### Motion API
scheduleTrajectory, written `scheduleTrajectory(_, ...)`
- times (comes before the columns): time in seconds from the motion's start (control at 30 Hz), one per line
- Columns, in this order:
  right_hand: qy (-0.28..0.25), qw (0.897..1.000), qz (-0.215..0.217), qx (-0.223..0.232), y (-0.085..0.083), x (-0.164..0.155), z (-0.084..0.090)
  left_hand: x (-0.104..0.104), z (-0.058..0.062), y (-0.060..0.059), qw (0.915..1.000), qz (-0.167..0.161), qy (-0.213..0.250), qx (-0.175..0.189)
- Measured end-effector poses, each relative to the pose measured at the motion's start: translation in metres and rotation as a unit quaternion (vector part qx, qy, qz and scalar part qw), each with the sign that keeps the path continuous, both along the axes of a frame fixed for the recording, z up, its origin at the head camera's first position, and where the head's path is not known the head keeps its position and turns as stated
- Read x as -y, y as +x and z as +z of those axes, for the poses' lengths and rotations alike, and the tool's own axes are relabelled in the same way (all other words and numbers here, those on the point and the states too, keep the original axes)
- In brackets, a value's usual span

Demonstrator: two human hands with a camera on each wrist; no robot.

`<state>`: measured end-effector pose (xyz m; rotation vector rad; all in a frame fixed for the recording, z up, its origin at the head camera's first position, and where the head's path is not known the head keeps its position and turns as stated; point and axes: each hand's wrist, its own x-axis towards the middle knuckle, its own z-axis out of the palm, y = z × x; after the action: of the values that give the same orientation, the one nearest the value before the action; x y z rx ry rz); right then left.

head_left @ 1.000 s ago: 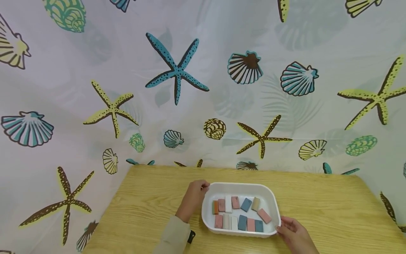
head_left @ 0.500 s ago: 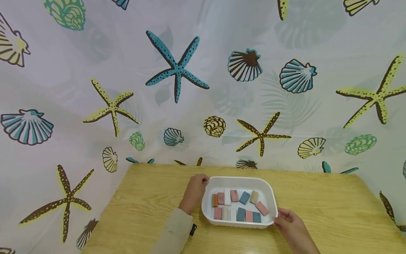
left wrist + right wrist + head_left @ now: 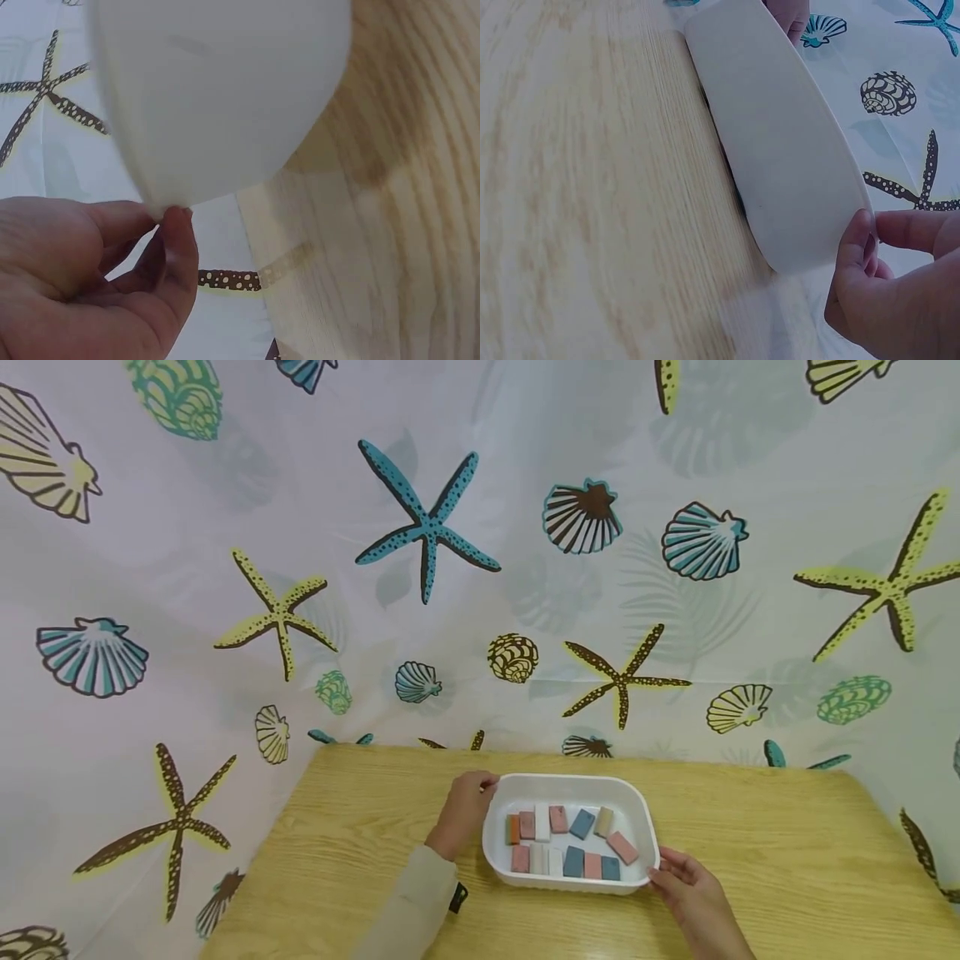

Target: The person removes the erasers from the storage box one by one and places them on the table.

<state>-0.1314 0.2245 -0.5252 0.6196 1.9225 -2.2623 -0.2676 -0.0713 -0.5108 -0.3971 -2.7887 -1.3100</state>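
Note:
A white rounded plastic tray [image 3: 562,884] is in front of me, holding several small rectangular blocks that look like erasers. Among them are pink ones [image 3: 622,848], blue ones [image 3: 573,862], white ones [image 3: 542,823], beige ones and an orange-and-green one [image 3: 512,829]. With thumb and finger, my left hand [image 3: 459,817] pinches the rim at the far left corner. At the near right corner my right hand [image 3: 692,893] pinches the rim. The left wrist view shows the tray's outer wall [image 3: 225,97] above the left fingertips; the blocks are hidden in both wrist views.
The tray is over a wood-grain table [image 3: 360,802], whose surface extends to its left and right. Behind the table hangs a pale cloth [image 3: 465,635] printed with starfish and shells. A dark band or strap [image 3: 458,897] shows at my left sleeve.
The tray and both hands have shifted slightly away from me, towards the cloth. Both hands keep their grip on the rim. The head view has turned a little.

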Motion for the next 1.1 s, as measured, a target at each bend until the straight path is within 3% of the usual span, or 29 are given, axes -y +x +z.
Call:
scheduleTrajectory(0.2, -0.01, 1.0, -0.005, -0.003, -0.002, 0.001, -0.003, 0.01, -0.005, 0.0, 0.9989, -0.005, 0.003, 0.046)
scheduleTrajectory(0.33, -0.013, 1.0, 0.0, -0.004, -0.003, 0.001, -0.004, 0.014, -0.009, 0.007, 0.9947, 0.01, 0.043, 0.093)
scheduleTrajectory(0.63, -0.004, 1.0, 0.001, -0.002, -0.002, -0.001, -0.002, 0.024, -0.01, 0.037, 0.9769, 0.004, 0.136, 0.165)
scheduleTrajectory(0.77, -0.004, 1.0, -0.002, 0.003, -0.003, -0.001, -0.002, 0.027, -0.01, 0.046, 0.9665, -0.005, 0.179, 0.184)
scheduleTrajectory(0.9, -0.001, 1.0, -0.002, 0.006, -0.004, -0.001, -0.002, 0.028, -0.009, 0.051, 0.9614, -0.01, 0.202, 0.187)
scheduleTrajectory(1.0, 0.031, 0.999, 0.008, 0.012, -0.005, -0.003, 0.0, 0.028, -0.009, 0.051, 0.9596, -0.009, 0.209, 0.189)
scheduleTrajectory(1.1, 0.123, 0.992, 0.015, 0.001, -0.005, -0.006, 0.007, 0.027, -0.009, 0.05, 0.9595, -0.007, 0.207, 0.191)
